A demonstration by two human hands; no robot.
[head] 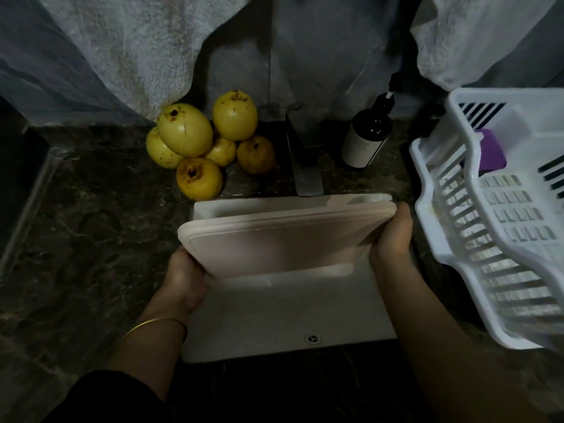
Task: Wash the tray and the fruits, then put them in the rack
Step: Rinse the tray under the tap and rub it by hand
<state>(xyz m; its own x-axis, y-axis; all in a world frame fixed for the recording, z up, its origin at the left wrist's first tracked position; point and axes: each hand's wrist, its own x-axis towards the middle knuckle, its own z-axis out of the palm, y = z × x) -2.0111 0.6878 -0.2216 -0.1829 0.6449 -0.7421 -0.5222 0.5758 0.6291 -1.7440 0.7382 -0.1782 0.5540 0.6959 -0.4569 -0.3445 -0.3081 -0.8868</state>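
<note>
A pale pink tray [274, 242] is held tilted over a white sink [290, 306], with its far edge raised toward the tap [305, 172] and its near edge dipped into the basin. It is gripped by both hands: the left hand [186, 276] is closed on the near left corner, the right hand [393, 239] on the right edge. The fingers of both are wrapped round the rim and mostly hidden behind the tray. No water is seen running from the tap, so washing is judged to be only at its start. Six yellow fruits [201, 141] are heaped on the dark bench [91, 224] behind the sink to the left, well apart from the hands. A dark pump bottle [364, 138], probably soap, stands just right of the tap. A white rack [424, 209] sits on the bench to the right of the sink, with a purple item [491, 151] inside. For this step to be done well, one hand would need to be freed for the tap while the tray is steadied by the other against the basin wall. The tray is best kept sloped, so that water is shed into the sink and not onto the bench. A wet, soapy tray is likely to be slippery, so a firm hold on the rim is advised.
</note>
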